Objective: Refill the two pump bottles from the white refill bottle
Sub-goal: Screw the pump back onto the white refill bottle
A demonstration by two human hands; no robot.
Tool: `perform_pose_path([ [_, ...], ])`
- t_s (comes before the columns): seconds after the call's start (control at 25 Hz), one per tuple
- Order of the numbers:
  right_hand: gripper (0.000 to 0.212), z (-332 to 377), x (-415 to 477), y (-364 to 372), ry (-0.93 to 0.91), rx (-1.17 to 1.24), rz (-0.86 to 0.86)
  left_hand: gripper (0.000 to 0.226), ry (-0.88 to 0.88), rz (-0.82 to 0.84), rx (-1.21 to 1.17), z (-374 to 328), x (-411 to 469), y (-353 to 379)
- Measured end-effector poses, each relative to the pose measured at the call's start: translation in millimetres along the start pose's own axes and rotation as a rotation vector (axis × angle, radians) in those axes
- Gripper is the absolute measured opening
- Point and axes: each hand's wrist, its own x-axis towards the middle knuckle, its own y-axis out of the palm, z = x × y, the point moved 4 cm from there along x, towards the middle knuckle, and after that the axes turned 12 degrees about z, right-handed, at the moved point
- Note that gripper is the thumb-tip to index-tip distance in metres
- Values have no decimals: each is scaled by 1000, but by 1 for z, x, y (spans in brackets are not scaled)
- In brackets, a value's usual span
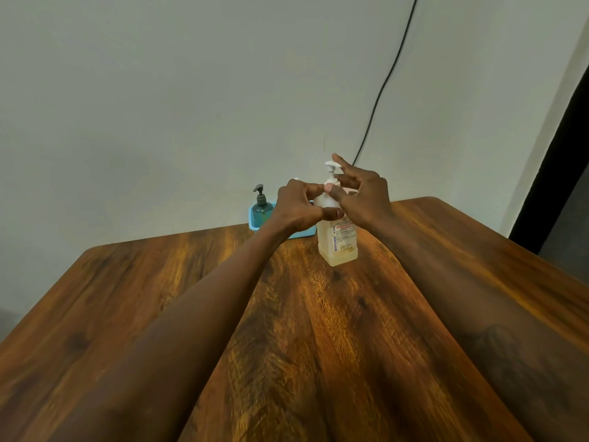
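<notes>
Pump bottle (338, 240), translucent, pale yellow liquid, red and blue label, stands upright on the wooden table (287, 330) toward the far edge, slightly right of centre. Left hand (298, 207) wraps the bottle's shoulder, thumb across the front just above the label. Right hand (358, 194) is at the neck below the white pump head (331, 167), thumb and index pinching the collar, other fingers fanned out. Table: dark brown wood grain, glossy, rounded far corners, bare in the foreground apart from both forearms crossing it. Behind the left hand sits a light blue tray (255, 223) at the table's far edge, against the wall; in it stands a dark teal pump bottle (262, 207) with a black pump, upright. The left hand and wrist hide most of the tray's right part; something white shows just above the knuckles, can't tell what. Room: plain pale grey-green wall (159, 90), black cable (387, 81) running down it diagonally to behind the right hand, dark vertical strip at far right.
</notes>
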Motion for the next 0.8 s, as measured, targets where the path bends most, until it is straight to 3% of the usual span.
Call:
perform_pose_path([
  [0.16,57,-24,25,-3,133,-161,-81,51,36,-8,79,3,33,7],
  [0.36,47,-66,83,-4,173,-223,-120,51,9,-22,140,21,105,24],
  [0.56,42,-131,134,-5,243,-165,-134,53,-107,-22,115,49,178,48],
  [0.8,42,-200,170,-10,345,-105,-136,48,-190,90,52,73,245,86],
])
